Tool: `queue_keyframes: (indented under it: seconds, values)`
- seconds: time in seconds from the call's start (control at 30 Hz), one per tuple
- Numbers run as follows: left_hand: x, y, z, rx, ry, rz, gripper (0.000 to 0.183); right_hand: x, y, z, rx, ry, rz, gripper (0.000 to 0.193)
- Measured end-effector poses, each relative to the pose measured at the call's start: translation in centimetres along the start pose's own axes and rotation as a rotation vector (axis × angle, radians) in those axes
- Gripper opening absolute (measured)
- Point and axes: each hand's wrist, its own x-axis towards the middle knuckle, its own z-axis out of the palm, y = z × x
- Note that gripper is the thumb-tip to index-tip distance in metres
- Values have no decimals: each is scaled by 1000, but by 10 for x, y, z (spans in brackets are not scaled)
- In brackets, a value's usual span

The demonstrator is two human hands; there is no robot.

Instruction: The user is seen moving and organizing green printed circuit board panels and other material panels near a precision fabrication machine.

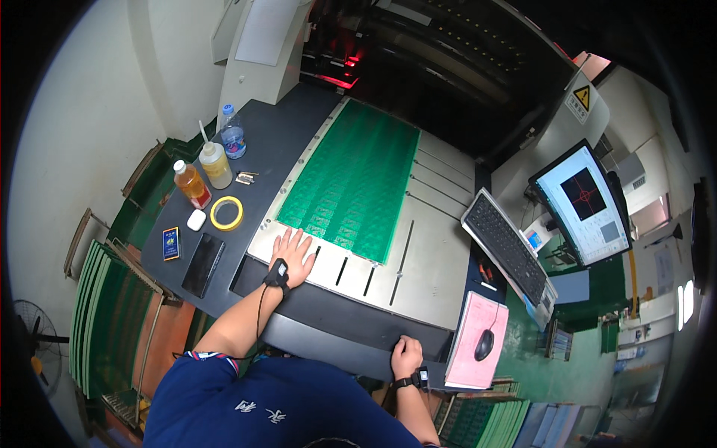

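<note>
A long green circuit board panel (351, 179) lies on the metal bed (437, 246) of a machine, its left side along a rail with small pins. My left hand (293, 255) rests flat with fingers spread on the bed's near left corner, fingertips beside the panel's near edge. My right hand (407, 356) is curled into a loose fist at the dark front edge of the machine, well apart from the panel. Nothing shows sticking out of it. Each wrist wears a black strap with a small device.
On the left ledge stand bottles (216, 164), a yellow tape roll (226, 213) and a phone (203, 265). To the right are a keyboard (508, 243), a monitor (582, 201), and a mouse (484, 345) on pink papers (470, 317). Racked green boards (104, 321) stand lower left.
</note>
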Motion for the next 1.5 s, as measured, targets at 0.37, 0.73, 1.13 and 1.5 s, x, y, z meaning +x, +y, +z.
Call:
queue_keyframes:
  seconds: [0.37, 0.73, 1.13, 1.5]
  values:
    - [12, 12, 27, -42, -39, -17, 44, -4, 7, 4, 55, 15, 61, 12]
    - [-109, 95, 14, -474, -338, 453, 17, -2, 7, 0, 105, 15, 79, 11]
    - [-110, 93, 4, -470, -420, 199, 22, -2, 9, 1, 119, -24, 101, 14]
    - [-190, 59, -18, -249, -75, 114, 28, -6, 17, 2, 112, -146, 89, 16]
